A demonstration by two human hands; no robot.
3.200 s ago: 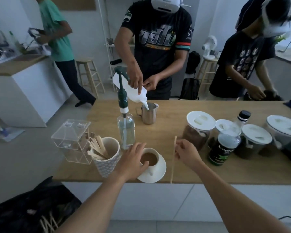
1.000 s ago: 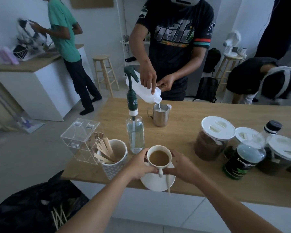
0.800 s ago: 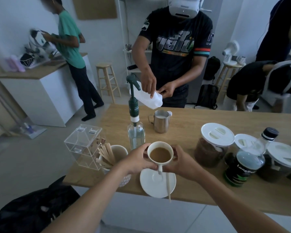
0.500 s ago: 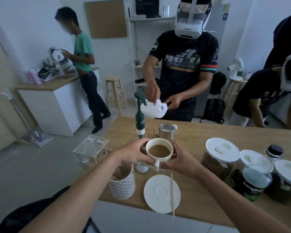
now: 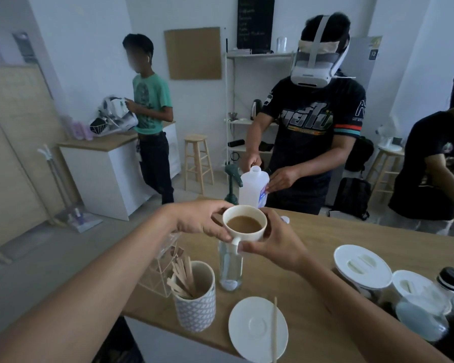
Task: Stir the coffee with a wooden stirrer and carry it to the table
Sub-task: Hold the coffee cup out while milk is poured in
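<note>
Head view shows two hands holding a white cup of coffee (image 5: 244,226) up in the air above the wooden counter (image 5: 312,279). Left hand (image 5: 197,221) wraps the cup at 9 o'clock. Right hand (image 5: 273,247) wraps it at 4 o'clock, with the thumb by the handle. Down at 6 o'clock sits the white saucer (image 5: 252,328), with the wooden stirrer (image 5: 274,328) lying across it. A patterned pot of sticks (image 5: 194,305) stands at 7 o'clock, just beside a clear bottle (image 5: 230,265).
</note>
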